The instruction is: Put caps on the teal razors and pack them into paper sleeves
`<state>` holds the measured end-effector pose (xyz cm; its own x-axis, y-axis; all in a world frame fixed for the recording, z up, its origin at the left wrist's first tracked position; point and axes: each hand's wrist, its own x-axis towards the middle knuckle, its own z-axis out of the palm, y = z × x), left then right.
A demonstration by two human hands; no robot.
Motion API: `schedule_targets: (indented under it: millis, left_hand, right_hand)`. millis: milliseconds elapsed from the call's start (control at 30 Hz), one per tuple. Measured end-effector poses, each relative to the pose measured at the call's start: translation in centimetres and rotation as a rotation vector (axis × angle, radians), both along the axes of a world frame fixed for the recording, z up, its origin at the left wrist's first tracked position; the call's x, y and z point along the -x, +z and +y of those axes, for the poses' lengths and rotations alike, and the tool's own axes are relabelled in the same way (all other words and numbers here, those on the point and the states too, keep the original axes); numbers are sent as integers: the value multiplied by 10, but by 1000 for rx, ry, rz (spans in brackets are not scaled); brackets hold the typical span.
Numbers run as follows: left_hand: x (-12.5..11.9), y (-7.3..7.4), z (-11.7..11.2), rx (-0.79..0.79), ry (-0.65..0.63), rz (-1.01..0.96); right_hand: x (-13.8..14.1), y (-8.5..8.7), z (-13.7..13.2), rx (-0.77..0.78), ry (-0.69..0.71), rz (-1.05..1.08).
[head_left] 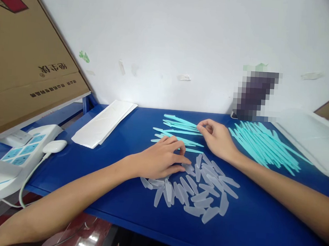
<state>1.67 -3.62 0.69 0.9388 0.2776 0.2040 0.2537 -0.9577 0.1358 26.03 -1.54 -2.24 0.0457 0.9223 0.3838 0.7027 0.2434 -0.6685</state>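
Evidently for control, the right hand [218,138] is pinching the end of a turquoise stick [185,121] on the blue table [112,194]; the left hand [162,158] is resting, fingers curled, at a translucent piece [190,170], grip unclear. Similar pieces [200,196] are lying closer, probably for easy reach.

From here I see, on the flat blue table [258,225], thin turquoise sticks [266,147], translucent tapered pieces [200,196], white folded sheets [104,123].

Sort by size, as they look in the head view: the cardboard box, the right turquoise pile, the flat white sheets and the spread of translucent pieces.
1. Cardboard box, cut by the frame
2. Spread of translucent pieces, helped by nearness
3. Right turquoise pile
4. Flat white sheets
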Motion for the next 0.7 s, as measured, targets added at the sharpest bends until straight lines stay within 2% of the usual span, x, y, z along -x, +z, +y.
schedule_targets:
  millis: [100, 233, 433, 500, 600, 700]
  left_hand:
    - [1, -1, 4, 1, 23, -3]
    - [3, -1, 8, -51, -17, 6]
    - [6, -1, 12, -359, -69, 39]
    - [5, -1, 13, -413, -67, 43]
    - [4, -2, 11, -394, -27, 43]
    - [4, -4, 11, -266, 28, 31]
  right_hand:
    - [1, 2, -3, 20, -11, 79]
    - [1, 5, -7, 39, -33, 121]
    - [0, 4, -7, 15, -5, 128]
    - [1, 4, -7, -13, 9, 98]
    - [2, 4, -6, -42, 32, 52]
    - [1, 3, -5, -56, 44, 53]
